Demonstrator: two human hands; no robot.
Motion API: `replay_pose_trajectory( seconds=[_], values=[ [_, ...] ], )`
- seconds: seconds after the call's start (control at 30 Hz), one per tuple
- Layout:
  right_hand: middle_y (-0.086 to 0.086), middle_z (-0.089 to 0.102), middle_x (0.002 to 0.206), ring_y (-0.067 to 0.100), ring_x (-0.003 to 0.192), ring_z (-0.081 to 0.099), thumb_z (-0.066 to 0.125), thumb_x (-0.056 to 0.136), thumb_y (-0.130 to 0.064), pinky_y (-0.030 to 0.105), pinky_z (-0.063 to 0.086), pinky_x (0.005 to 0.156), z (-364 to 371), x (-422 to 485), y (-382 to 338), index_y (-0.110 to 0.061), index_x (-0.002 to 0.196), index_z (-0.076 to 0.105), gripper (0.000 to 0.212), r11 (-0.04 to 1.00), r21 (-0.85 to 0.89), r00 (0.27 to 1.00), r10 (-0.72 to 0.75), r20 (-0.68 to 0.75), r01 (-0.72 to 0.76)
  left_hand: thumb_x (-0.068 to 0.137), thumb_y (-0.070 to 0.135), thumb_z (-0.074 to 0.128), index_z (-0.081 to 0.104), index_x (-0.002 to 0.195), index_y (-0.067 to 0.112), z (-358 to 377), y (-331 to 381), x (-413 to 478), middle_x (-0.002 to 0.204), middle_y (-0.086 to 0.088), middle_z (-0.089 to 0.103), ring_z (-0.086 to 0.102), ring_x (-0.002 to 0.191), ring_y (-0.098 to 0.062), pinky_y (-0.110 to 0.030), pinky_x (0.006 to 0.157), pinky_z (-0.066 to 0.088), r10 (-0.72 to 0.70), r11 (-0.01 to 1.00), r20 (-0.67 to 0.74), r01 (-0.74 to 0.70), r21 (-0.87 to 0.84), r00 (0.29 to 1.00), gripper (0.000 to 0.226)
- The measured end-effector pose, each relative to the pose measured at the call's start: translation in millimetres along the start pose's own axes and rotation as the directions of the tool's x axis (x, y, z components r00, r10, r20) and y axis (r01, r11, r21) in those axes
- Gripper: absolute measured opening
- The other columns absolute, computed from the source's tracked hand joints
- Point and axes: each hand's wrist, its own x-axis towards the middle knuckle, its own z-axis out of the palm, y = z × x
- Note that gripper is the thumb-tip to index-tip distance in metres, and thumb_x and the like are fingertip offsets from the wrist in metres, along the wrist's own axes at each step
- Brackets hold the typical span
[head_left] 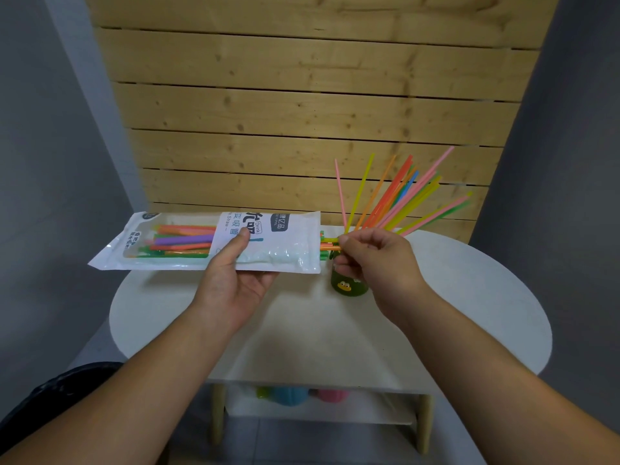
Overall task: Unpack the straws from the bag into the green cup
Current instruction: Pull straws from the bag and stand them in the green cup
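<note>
My left hand point(235, 280) holds a white plastic straw bag point(285, 246) level above the table, thumb on top and fingers underneath. Coloured straws point(181, 243) show through the bag's clear window on the left. A few straw ends point(327, 245) stick out of the bag's open right end, and my right hand point(375, 260) pinches them there. The green cup point(347, 286), with a small cartoon face, stands on the table just below my right hand, partly hidden by it. Several straws point(399, 199) fan up and to the right out of the cup.
The round white table point(453, 313) stands against a wooden slat wall point(302, 112). A lower shelf point(318, 411) under the table holds blue, pink and green objects. Grey walls flank both sides.
</note>
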Motion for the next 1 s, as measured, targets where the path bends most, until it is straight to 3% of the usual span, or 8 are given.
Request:
replay_pose_trajectory(
  seconds=[0.1,0.23,0.4,0.5,0.63,0.73,1.0],
  values=[
    [0.018,0.064,0.083,0.027,0.072,0.066,0.071,0.089,-0.015,0.029,0.058,0.056,-1.6,-1.1,-3.0,-0.005,0.093,0.064,0.012,0.997,0.055,0.999,0.045,0.025,-0.046,0.095,0.012,0.065,0.069,0.112,0.014,0.7,0.4,-1.0,0.109,-0.006,0.079,0.077,0.097,-0.023,-0.043,0.079,0.064,-0.001,1.000,0.003,0.001,-0.006,1.000,0.018],
    [0.013,0.063,0.079,0.023,0.066,0.065,0.076,0.085,-0.017,0.030,0.058,0.059,4.9,-6.4,-0.7,0.000,0.103,0.065,0.027,1.000,0.004,0.995,0.031,0.092,-0.031,0.096,0.013,0.065,0.069,0.116,0.014,1.8,-1.3,-1.5,0.113,-0.007,0.078,0.076,0.100,-0.023,-0.043,0.081,0.063,-0.003,1.000,0.018,0.003,0.015,1.000,0.021],
    [0.018,0.064,0.075,0.018,0.055,0.064,0.071,0.087,0.000,0.026,0.061,0.057,5.5,-4.8,1.1,0.004,0.093,0.068,0.008,0.999,0.027,0.996,0.045,0.079,-0.047,0.095,0.013,0.065,0.068,0.120,0.014,1.2,-1.3,-0.9,0.115,-0.007,0.077,0.076,0.101,-0.023,-0.041,0.080,0.064,-0.008,1.000,0.018,0.008,0.020,1.000,0.025],
    [0.018,0.069,0.079,0.018,0.058,0.067,0.070,0.087,0.000,0.028,0.063,0.064,0.2,-1.1,-0.7,0.003,0.096,0.069,0.009,0.997,0.039,0.996,0.066,0.063,-0.069,0.095,0.012,0.065,0.068,0.119,0.014,0.7,0.5,-1.0,0.112,-0.007,0.078,0.077,0.099,-0.023,-0.041,0.078,0.064,-0.004,1.000,0.001,0.004,-0.003,1.000,0.024],
    [0.024,0.068,0.086,0.023,0.066,0.067,0.070,0.088,-0.001,0.021,0.058,0.056,-6.5,1.6,-4.2,0.000,0.094,0.069,0.007,0.995,0.069,0.997,0.069,0.035,-0.071,0.095,0.011,0.065,0.068,0.119,0.013,1.4,2.5,-0.1,0.109,-0.006,0.079,0.077,0.095,-0.022,-0.039,0.071,0.064,-0.003,1.000,-0.024,0.002,-0.027,1.000,0.024],
    [0.020,0.069,0.083,0.017,0.060,0.068,0.070,0.089,-0.004,0.020,0.057,0.056,-9.6,1.8,-4.7,-0.001,0.098,0.069,0.010,1.000,-0.002,1.000,0.011,0.009,-0.011,0.095,0.011,0.066,0.068,0.120,0.013,1.7,1.9,0.0,0.110,-0.007,0.079,0.077,0.097,-0.022,-0.039,0.071,0.064,-0.005,0.999,-0.030,0.004,-0.034,1.000,0.026],
    [0.021,0.075,0.090,0.026,0.070,0.073,0.072,0.087,-0.004,0.028,0.061,0.067,-8.9,-0.3,-3.0,-0.008,0.091,0.071,0.006,0.995,-0.079,0.997,-0.059,0.046,0.062,0.094,0.011,0.067,0.066,0.118,0.013,1.4,1.1,-2.5,0.109,-0.008,0.079,0.077,0.096,-0.024,-0.042,0.074,0.065,-0.013,0.999,-0.043,0.011,-0.041,0.999,0.025]
  ],
)
